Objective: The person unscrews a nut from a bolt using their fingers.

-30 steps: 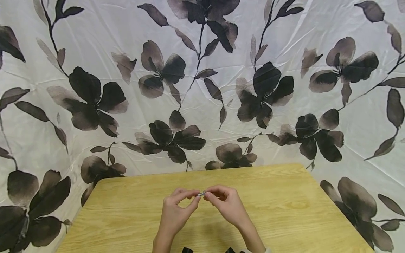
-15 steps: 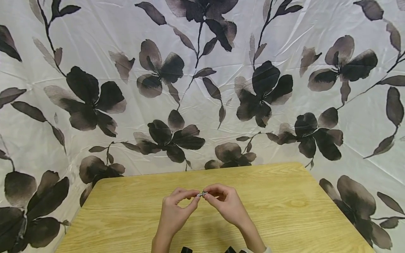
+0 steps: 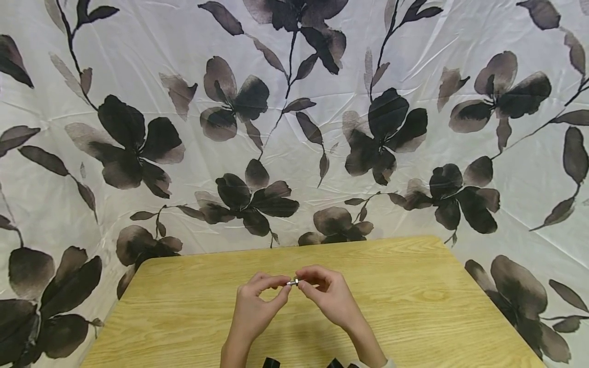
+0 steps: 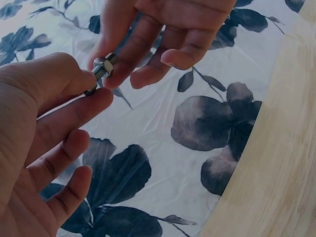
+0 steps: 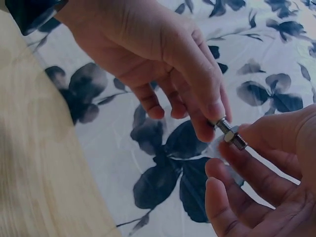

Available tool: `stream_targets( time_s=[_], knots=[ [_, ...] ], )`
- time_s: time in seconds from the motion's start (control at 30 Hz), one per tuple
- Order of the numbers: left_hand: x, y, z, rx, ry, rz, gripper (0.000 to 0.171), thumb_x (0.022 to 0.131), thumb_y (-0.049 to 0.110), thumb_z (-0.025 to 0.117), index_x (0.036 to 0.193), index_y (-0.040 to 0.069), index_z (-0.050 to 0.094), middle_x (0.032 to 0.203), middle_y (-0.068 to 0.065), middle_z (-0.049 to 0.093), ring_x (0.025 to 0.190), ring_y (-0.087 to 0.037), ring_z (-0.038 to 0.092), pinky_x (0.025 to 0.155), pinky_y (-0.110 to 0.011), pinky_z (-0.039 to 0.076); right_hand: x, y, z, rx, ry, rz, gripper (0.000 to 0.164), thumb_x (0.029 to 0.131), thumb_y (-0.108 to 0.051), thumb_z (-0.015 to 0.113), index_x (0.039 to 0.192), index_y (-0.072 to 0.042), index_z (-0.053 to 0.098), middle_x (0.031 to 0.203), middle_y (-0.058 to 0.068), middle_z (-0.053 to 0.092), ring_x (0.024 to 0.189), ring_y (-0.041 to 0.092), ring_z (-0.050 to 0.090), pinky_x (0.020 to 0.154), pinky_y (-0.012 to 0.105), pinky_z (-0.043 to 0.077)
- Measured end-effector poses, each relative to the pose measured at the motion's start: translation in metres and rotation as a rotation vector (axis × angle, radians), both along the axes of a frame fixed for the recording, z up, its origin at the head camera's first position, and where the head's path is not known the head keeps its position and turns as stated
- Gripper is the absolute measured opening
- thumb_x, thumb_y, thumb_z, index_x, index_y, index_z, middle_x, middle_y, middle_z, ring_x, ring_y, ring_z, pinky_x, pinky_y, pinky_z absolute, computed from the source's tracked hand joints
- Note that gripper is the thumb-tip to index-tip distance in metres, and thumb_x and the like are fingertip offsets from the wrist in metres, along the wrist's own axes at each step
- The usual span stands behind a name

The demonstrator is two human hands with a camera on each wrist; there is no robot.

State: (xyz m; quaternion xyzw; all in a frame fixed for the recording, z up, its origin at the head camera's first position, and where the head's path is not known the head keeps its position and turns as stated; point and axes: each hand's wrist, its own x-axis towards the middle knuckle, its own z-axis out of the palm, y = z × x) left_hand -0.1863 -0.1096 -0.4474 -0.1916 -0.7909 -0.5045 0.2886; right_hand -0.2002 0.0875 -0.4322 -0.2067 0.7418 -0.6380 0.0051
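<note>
Because the left hand (image 3: 252,309) pinched only one end of the bolt (image 5: 240,143), a slackened hold risked letting it spin with its nut (image 5: 230,136) or drop to the tabletop (image 3: 414,296). The bolt lay between both hands, which angled inward, wrists apart; the right hand (image 3: 334,302) held the nut between thumb and index finger.

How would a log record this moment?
left hand: pinches bolt; right hand: thumb and finger at nut; nut: on bolt; place: above table
</note>
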Motion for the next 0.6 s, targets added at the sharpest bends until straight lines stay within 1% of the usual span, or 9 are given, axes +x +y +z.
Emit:
stream_targets(
  time_s=[0.13, 0.23, 0.37, 0.47, 0.6],
  knots=[
    [0.0010, 0.0003, 0.0016, 0.020, -0.016, -0.010, 0.025, 0.080, 0.002, 0.087, 0.095, 0.021, 0.083, 0.084, 0.012, 0.074, 0.080, -0.005, 0.062, 0.072, -0.026, 0.055, 0.0002, -0.0003, 0.0011, -0.030, -0.041, -0.007, 0.027, 0.101, -0.020, 0.068, 0.126, -0.007, 0.069, 0.121, 0.018, 0.072, 0.104, 0.011, 0.070, 0.083, 0.030, 0.058],
    [0.0020, 0.0003, 0.0027, 0.031, -0.016, -0.016, 0.025, 0.080, 0.002, 0.086, 0.095, 0.022, 0.083, 0.085, 0.011, 0.075, 0.080, -0.006, 0.062, 0.074, -0.027, 0.055, 0.0005, -0.0005, 0.0009, -0.039, -0.075, -0.023, 0.029, 0.102, -0.024, 0.066, 0.127, -0.008, 0.069, 0.121, 0.017, 0.072, 0.104, 0.014, 0.071, 0.083, 0.031, 0.058],
    [0.0018, 0.0004, 0.0034, 0.018, 0.020, -0.022, 0.025, 0.080, 0.002, 0.086, 0.095, 0.021, 0.083, 0.085, 0.010, 0.076, 0.080, -0.006, 0.062, 0.074, -0.027, 0.055, -0.0001, -0.0007, 0.0002, -0.023, -0.077, -0.041, 0.027, 0.102, -0.027, 0.066, 0.121, -0.009, 0.072, 0.112, 0.013, 0.074, 0.100, 0.022, 0.071, 0.081, 0.031, 0.058],
    [0.0013, 0.0003, 0.0032, 0.003, 0.054, -0.026, 0.026, 0.080, 0.001, 0.086, 0.096, 0.021, 0.082, 0.085, 0.010, 0.076, 0.080, -0.006, 0.062, 0.073, -0.027, 0.055, -0.0006, -0.0006, -0.0005, 0.007, -0.062, -0.037, 0.025, 0.102, -0.028, 0.066, 0.114, -0.008, 0.074, 0.106, 0.014, 0.075, 0.097, 0.027, 0.071, 0.080, 0.033, 0.059],
    [0.0003, 0.0001, 0.0026, -0.016, 0.086, -0.020, 0.028, 0.079, 0.000, 0.086, 0.096, 0.022, 0.082, 0.085, 0.011, 0.075, 0.079, -0.006, 0.062, 0.072, -0.027, 0.055, -0.0012, 0.0000, -0.0008, 0.034, -0.053, -0.013, 0.024, 0.103, -0.029, 0.066, 0.109, -0.008, 0.077, 0.102, 0.016, 0.075, 0.092, 0.022, 0.071, 0.081, 0.039, 0.060]
  ],
)
